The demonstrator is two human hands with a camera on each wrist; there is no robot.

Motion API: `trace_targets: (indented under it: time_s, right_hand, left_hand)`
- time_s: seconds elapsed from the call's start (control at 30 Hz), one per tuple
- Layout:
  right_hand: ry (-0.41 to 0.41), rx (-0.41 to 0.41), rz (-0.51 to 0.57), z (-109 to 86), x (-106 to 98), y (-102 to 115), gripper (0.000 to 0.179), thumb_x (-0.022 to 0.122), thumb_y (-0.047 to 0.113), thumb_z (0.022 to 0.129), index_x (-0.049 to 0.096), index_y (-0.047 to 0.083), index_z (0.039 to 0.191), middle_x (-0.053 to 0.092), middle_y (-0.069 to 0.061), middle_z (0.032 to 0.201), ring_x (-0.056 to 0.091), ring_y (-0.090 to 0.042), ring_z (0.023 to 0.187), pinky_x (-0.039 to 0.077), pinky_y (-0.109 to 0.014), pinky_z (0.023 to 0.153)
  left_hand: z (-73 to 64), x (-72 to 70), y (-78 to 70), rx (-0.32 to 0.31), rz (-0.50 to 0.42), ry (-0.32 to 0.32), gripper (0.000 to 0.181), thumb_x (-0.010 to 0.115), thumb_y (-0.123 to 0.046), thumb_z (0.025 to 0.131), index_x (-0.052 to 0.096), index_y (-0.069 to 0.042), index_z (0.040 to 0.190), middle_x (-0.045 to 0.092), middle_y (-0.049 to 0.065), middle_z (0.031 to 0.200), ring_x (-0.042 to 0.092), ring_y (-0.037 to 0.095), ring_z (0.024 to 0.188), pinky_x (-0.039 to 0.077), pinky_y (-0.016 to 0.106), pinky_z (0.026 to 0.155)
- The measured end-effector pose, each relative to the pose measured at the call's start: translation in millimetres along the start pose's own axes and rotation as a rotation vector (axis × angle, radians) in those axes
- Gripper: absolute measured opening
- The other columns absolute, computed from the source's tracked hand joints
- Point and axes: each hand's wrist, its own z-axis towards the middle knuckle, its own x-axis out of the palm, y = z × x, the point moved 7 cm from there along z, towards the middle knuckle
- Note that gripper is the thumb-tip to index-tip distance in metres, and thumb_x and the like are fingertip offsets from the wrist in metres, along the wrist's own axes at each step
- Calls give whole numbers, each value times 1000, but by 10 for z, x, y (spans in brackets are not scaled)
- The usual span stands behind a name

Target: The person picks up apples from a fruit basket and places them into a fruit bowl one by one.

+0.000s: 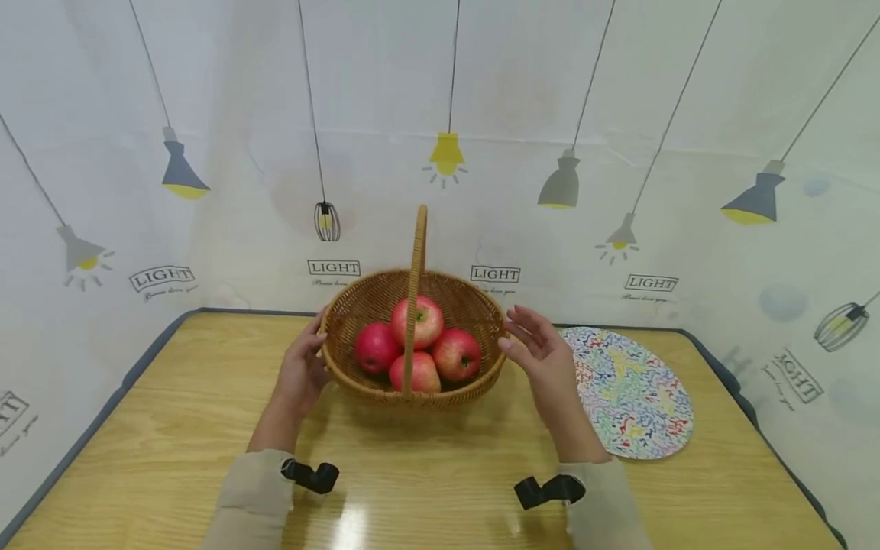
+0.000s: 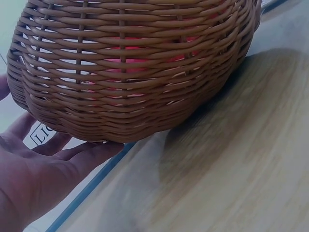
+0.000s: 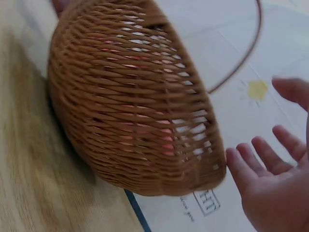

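A brown wicker basket (image 1: 364,388) with a tall arched handle (image 1: 416,252) stands at the back middle of the table. Several red apples (image 1: 418,321) lie inside it, showing through the weave in both wrist views. My left hand (image 1: 305,363) is at the basket's left end, thumb near the rim. In the left wrist view, its fingers (image 2: 89,154) reach out against the lower side of the wicker. On the other end, my right hand (image 1: 546,363) is spread beside the rim. One fingertip lies right at the rim in the right wrist view, and the thumb (image 3: 292,91) stands away from it.
A round mat (image 1: 639,397) with a multicoloured squiggle pattern lies on the wooden table (image 1: 172,428), right of my right hand. Behind and at the sides hangs a pale sheet (image 1: 385,92) printed with lamps. A dark edging (image 1: 147,359) runs where table and sheet meet.
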Motion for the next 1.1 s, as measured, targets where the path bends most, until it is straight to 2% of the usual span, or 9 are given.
trace_targets:
  time_s: [0.1,0.2,0.43,0.7,0.83,1.0,1.1]
  right_hand:
    - [94,-65,-47,16,179,70,61,67,-2,92,45,6,149,47,-13,153,49,-21,138,49,-25,104]
    - [175,-96,-75,59,334,113,65,70,-1,90,44,5,150,46,-14,154,47,-28,141,48,-35,108]
    - [262,-95,-228,238,537,145,69,76,8,89,45,13,150,45,-9,156,45,-31,144,47,-47,108]
    - [329,-65,-378,416,698,116,75,80,14,86,44,13,151,47,-12,153,46,-34,143,49,-48,107]
    - [360,-86,-445,486,785,95,80,83,13,82,43,13,152,48,-12,153,45,-36,142,46,-52,108]
    - [382,-118,-537,570,870,48,85,86,15,80,43,14,152,50,-10,152,49,-31,139,44,-51,111]
    - [397,-122,-553,599,914,15,85,87,17,79,44,17,152,52,-6,151,50,-26,139,43,-48,112]
  left_hand:
    - [2,-7,3,1,-4,4,60,26,-20,104,19,-28,163,15,4,171,26,35,152,32,52,116]
    - [8,-4,24,4,-16,-4,60,28,-20,104,20,-27,163,16,6,170,25,36,153,26,58,119]
    - [15,5,29,-10,-22,-3,60,27,-20,104,21,-28,163,15,6,171,24,36,153,23,59,120]
    - [27,3,23,-13,-30,-2,60,27,-21,104,20,-29,163,14,4,171,24,35,153,23,58,120]
    - [37,3,19,-21,-27,0,61,26,-22,103,20,-29,163,15,3,171,25,35,153,25,56,119]
    - [33,9,26,-43,-34,-10,61,26,-22,103,19,-29,163,15,1,171,25,33,154,27,53,119]
    - [25,11,40,-51,-35,-16,61,26,-22,102,20,-29,163,16,2,171,27,33,153,30,51,117]
